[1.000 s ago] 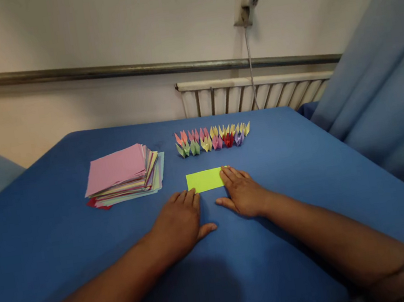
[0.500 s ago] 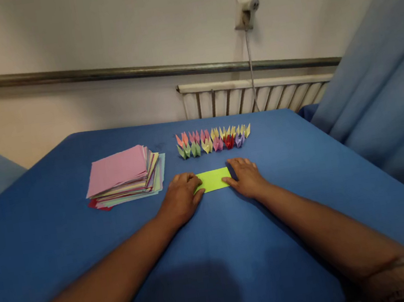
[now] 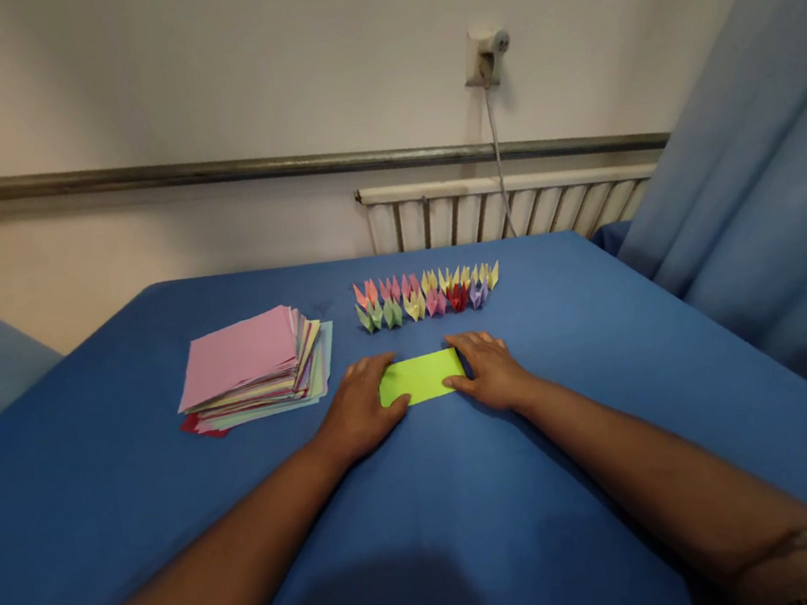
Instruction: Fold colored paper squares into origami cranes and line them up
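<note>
A folded rectangle of lime-green paper (image 3: 424, 377) lies flat on the blue-covered table, its long side running left to right. My left hand (image 3: 364, 404) is at its left end, thumb along the near edge and fingers by the far corner, spread apart. At the right end is my right hand (image 3: 491, 370), its thumb resting on the paper and its index finger stretched towards the far right corner. Both hands are open around the sheet and touch its ends. Just beyond stand two rows of small folded paper cranes (image 3: 414, 307) in several colours.
Left of my hands is a thick stack of coloured paper (image 3: 241, 357), pink on top. Behind the blue table (image 3: 561, 542) are a white radiator (image 3: 462, 185), a metal rail (image 3: 224, 170) and a wall socket (image 3: 484, 60) with a cord. A blue curtain (image 3: 766, 188) hangs at the right.
My left fingers have spread and drawn back from the paper, so more of its left end shows. My right hand stays at the right end. The whole view has shifted slightly.
</note>
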`<state>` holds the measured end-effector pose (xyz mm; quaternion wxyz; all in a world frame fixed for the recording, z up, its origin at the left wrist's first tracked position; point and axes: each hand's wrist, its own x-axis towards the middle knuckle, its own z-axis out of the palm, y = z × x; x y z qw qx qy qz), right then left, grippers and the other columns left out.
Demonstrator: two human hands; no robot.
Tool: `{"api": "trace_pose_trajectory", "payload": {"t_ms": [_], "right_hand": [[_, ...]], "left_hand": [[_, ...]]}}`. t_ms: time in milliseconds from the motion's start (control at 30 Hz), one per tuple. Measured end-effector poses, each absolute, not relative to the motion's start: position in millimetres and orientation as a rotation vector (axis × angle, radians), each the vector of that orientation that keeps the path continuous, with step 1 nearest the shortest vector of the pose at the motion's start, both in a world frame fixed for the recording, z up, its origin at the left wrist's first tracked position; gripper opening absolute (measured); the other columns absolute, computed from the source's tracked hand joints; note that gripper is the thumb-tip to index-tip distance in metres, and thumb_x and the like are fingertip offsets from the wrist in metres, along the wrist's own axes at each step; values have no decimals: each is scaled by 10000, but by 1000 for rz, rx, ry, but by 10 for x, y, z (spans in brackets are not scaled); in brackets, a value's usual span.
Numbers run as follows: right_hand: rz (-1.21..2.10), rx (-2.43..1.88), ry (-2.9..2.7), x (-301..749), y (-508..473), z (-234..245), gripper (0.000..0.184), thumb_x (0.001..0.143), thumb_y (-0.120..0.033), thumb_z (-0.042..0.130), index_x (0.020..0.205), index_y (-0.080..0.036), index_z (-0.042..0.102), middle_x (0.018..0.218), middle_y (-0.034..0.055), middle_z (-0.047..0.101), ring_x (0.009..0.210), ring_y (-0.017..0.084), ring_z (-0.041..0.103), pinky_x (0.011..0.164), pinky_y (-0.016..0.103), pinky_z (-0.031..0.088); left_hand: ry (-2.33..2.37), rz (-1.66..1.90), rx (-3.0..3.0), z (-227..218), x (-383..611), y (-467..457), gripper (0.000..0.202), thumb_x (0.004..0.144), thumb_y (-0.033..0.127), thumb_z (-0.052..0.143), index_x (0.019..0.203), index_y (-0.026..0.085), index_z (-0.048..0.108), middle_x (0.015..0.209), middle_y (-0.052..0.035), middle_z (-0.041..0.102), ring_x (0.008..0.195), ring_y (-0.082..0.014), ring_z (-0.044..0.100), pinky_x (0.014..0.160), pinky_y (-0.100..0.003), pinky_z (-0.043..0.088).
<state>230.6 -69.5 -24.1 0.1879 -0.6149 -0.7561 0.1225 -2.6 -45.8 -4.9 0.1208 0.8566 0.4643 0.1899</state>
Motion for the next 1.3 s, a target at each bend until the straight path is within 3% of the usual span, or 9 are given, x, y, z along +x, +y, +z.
{"api": "trace_pose_trajectory", "payload": {"t_ms": [133,267,367,433,533,633,800,1067,1300], "right_hand": [[393,-1633,-2063,2328,-677,-299,708,774,-434,663,1386,-190,402,1348,138,505,1251,282,424,1024,470,304],[747,-1352,-1721,2331,-605,-405,723,746,-423,677,1369,-176,405,1213,125,596,1063,215,581,917,388,440],[1073,-1122,-1493,2294,-578,-427,477,737,-488,651,1088,-168,617,954,70,680,837,188,633,792,354,493],[1129,-1050,-1409,2260,-596,-400,378,707,-503,670,891,-174,667,852,43,683,768,180,621,749,340,495],[1079,-1073,-1322,2222,-650,-333,345,684,-487,697,823,-171,678,742,12,656,607,133,552,599,279,462],[1047,-1134,-1278,2209,-693,-280,352,684,-498,693,780,-161,665,596,-24,574,469,90,429,464,236,365],[1100,-1129,-1320,2193,-727,-251,368,696,-541,672,744,-178,634,501,-46,522,417,78,396,417,217,321],[1103,-1131,-1335,2189,-746,-254,378,666,-553,690,644,-183,620,510,-29,555,446,88,446,445,226,351],[1130,-1090,-1374,2158,-783,-231,337,685,-495,691,670,-162,643,531,-25,582,479,88,479,486,228,373]], "left_hand": [[1269,706,2346,-11,-40,-480,510,788,234,548,1286,156,469,1137,-86,590,1058,-225,567,954,-413,448],[1142,918,2237,-8,-58,-522,519,829,220,522,1337,188,422,1122,-66,600,1040,-192,576,954,-393,449],[1095,1054,2075,-11,-63,-539,569,823,273,573,1360,197,399,1150,-80,600,1026,-191,586,896,-360,477],[1094,1100,1869,0,-58,-533,626,781,327,638,1345,180,411,1155,-93,615,988,-199,609,839,-343,499],[1079,1011,1585,39,-46,-516,552,712,409,702,1167,131,561,1052,-91,676,916,-206,640,813,-332,506],[1130,912,1468,83,-42,-527,412,697,474,698,908,122,661,822,-57,709,744,-181,640,728,-305,504],[1166,935,1423,118,-45,-587,359,669,473,716,790,138,668,668,-28,683,611,-154,595,620,-275,474],[1097,987,1390,97,-40,-554,360,659,435,739,851,138,674,774,-23,676,587,-115,547,575,-247,467],[1071,961,1422,84,-1,-629,286,667,392,738,789,147,658,668,16,615,566,-98,521,575,-229,450]]}}
